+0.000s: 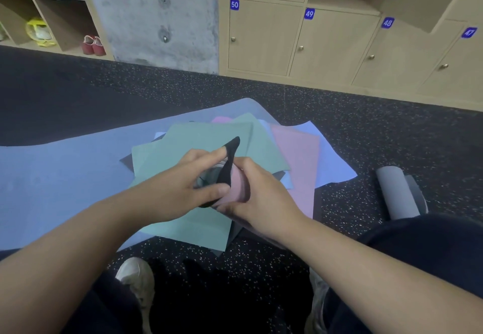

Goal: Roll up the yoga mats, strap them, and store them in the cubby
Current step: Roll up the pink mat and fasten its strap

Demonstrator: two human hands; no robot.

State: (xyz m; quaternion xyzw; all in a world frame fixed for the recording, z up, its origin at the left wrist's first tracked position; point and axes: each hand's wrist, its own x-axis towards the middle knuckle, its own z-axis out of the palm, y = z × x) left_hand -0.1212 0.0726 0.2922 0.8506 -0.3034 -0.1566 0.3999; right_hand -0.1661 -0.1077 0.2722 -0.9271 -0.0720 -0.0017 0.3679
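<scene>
Flat mats (198, 145): several lie unrolled on the floor, all yours to do.
Grey roll (397, 192): rolled, not stored.
Pink roll (236, 186): your right hand (257, 197) grips it.
Black strap (230, 161): your left hand (188, 179) pinches it, unfastened.

This looks like a gym or a yoga studio changing area. The floor (326, 124) is black rubber with little white specks, like gym floors have. At 1 o'clock there is a row of wooden lockers (300, 38) with small knobs and blue number tags (234, 4) that read 50, 49, 48 and 47. At 10 o'clock there are open wooden cubbies (60, 17) with red shoes (93, 45) inside. A bare grey concrete pillar (154, 14) stands at 12 o'clock. Flat mats (52, 176) in blue, green and pink lie spread on the floor, and a rolled grey mat (397, 192) lies at 3 o'clock.
</scene>
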